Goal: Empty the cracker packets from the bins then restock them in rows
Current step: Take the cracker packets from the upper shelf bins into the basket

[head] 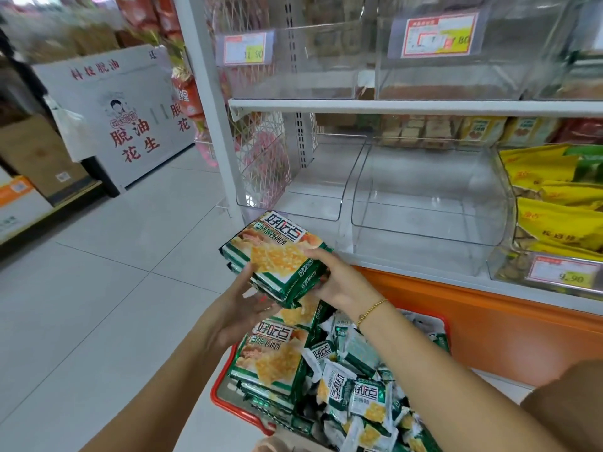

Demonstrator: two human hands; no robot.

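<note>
Head view: cracker packets (281,256) between fingers (314,253)

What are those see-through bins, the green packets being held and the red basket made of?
The bins look like clear rigid plastic with a glossy finish: you see straight through them and their edges glint. The cracker packets seem to be thin printed plastic film, shiny under the light. The basket is probably moulded red plastic with a smooth rim, though little of it shows.
</note>
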